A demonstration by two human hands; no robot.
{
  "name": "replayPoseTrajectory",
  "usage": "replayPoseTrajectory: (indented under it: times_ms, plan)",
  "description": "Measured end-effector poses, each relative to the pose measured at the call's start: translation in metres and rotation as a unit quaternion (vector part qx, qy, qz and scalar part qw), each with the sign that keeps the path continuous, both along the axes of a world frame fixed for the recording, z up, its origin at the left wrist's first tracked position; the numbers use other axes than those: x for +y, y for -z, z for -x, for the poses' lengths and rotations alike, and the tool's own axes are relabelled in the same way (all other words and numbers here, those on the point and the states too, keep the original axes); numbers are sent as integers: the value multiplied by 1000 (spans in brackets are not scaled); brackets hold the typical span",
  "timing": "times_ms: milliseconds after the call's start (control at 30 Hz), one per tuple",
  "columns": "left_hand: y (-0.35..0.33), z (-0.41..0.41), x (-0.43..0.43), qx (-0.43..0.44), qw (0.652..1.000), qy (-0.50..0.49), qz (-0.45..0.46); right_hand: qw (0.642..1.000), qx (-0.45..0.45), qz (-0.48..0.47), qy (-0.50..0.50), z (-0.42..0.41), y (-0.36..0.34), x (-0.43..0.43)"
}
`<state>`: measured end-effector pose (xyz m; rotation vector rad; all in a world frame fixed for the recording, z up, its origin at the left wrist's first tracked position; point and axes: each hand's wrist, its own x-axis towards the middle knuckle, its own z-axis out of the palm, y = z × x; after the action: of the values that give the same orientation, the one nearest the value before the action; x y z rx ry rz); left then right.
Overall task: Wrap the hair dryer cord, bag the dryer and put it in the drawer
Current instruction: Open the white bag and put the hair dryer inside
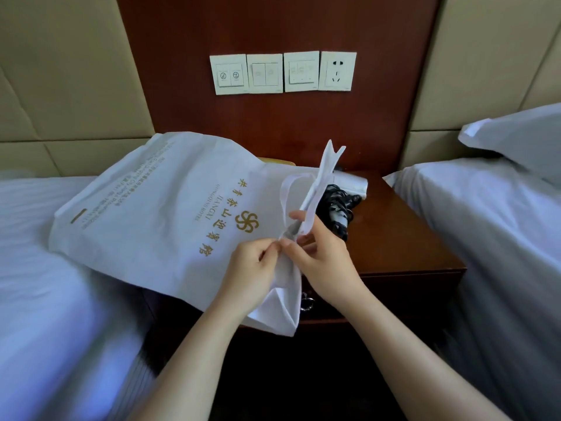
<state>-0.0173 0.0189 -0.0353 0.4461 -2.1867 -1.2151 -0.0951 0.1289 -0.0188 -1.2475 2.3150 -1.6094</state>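
The left hand (pixel 252 268) and right hand (pixel 321 259) each pinch a lip of the white bag (pixel 164 208) over the nightstand (pixel 409 238), likely parting it for the dryer (pixel 337 205) just beyond.

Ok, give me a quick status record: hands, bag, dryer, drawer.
left hand: pinches the small bag at its mouth
right hand: holds the straps, which point up
small bag: white, at the front edge of the nightstand
dryer: dark, on the nightstand behind the right hand, not bagged; cord looks bundled
drawer: looks closed
big bag: flat across nightstand and left bed
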Motion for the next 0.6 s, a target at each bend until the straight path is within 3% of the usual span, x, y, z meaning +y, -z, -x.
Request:
replayPoseTrajectory:
  times_ms: [333, 467, 600]
  plan:
    - [-18, -10, -21, 70, 980, -181, 49, 991, -71, 8, 112, 35, -1, 19]
    - [-18, -22, -30, 110, 967, -221, 60, 986, -113, -39, 114, 42, 0, 28]
    - [-16, -25, -29, 119, 968, -203, 86, 985, -71, -119, 105, 36, 1, 35]
